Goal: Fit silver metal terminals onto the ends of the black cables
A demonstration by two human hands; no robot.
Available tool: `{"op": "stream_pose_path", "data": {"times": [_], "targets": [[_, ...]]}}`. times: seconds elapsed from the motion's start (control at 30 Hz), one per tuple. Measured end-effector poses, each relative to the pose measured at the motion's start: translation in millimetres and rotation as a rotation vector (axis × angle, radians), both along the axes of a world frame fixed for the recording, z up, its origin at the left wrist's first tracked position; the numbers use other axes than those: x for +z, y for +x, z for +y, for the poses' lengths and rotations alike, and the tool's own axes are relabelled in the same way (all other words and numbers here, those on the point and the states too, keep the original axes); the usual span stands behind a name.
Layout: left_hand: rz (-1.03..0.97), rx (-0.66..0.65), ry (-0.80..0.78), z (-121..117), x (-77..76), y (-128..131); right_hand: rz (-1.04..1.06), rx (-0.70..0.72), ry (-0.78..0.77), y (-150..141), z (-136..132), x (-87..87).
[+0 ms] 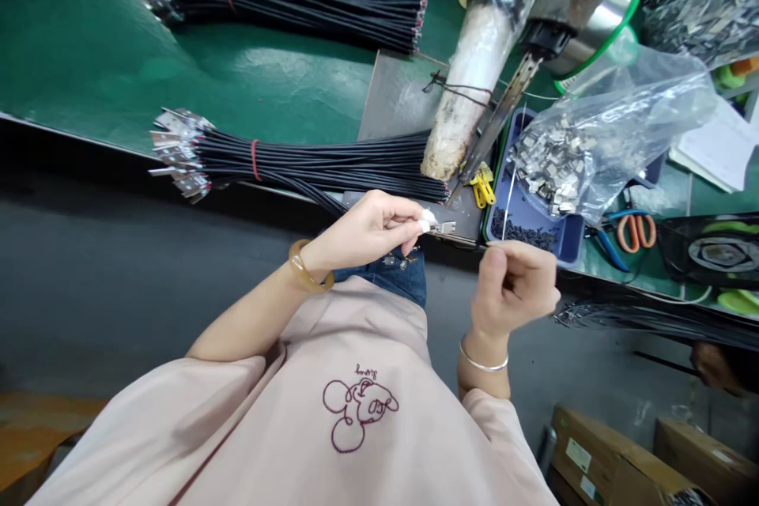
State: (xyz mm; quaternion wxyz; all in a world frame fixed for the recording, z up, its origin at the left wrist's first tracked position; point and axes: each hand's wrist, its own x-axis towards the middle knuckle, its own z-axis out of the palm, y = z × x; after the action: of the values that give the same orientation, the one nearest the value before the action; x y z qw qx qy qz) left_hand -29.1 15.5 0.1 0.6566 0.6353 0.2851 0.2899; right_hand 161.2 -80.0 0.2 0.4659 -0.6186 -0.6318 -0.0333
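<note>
My left hand (371, 233) is closed in a pinch, with a white cover on one fingertip. A small silver metal connector (444, 228) sticks out from its fingers, just over the bench edge. To the right, my right hand (513, 285) is closed too, its thumb and forefinger pinching a thin black cable (481, 247) whose end lies close to the connector. A thin pale strand of solder wire (507, 198) runs down to the right hand; whether the fingers grip it I cannot tell. Above the connector, a soldering iron (498, 115) points down and left.
Bundles of black cables (320, 162) with metal ends lie on the green bench (285, 87). Right of the iron, a blue tray (568, 249) holds small black pieces and a bag of metal shells (554, 166). Pliers (634, 233), a yellow clip (483, 186) and a solder spool (602, 32) are nearby.
</note>
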Motion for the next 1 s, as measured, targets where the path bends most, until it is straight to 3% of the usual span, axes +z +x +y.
{"op": "stream_pose_path", "data": {"times": [0.2,0.37,0.47,0.57,0.67,0.73,0.83,1.0], "targets": [[-0.009,-0.006,0.018,-2.4,-5.0,0.4,-0.247,0.169,-0.092,-16.2,15.7,-7.2],[0.011,-0.002,0.098,-4.3,-5.5,-0.6,0.162,0.254,-0.317,-14.2,14.5,-7.1],[0.044,0.039,0.278,-7.7,-6.1,-0.1,0.308,0.126,-0.293,11.9,12.4,1.9],[0.092,0.061,0.537,-12.5,-9.6,2.6,0.135,-0.157,-0.175,58.3,23.8,5.1],[0.150,0.079,0.745,-15.6,-14.9,7.2,-0.138,-0.182,-0.235,105.4,46.0,-1.2],[0.164,0.098,0.806,-15.2,-17.3,9.9,-0.193,-0.129,-0.294,126.0,60.5,-6.4],[0.142,0.133,0.696,-10.6,-16.7,11.7,-0.188,-0.064,-0.396,137.0,73.1,-8.6],[0.112,0.089,0.261,-1.9,-9.4,10.5,-0.160,-0.019,-0.483,118.9,63.1,1.1]]}}
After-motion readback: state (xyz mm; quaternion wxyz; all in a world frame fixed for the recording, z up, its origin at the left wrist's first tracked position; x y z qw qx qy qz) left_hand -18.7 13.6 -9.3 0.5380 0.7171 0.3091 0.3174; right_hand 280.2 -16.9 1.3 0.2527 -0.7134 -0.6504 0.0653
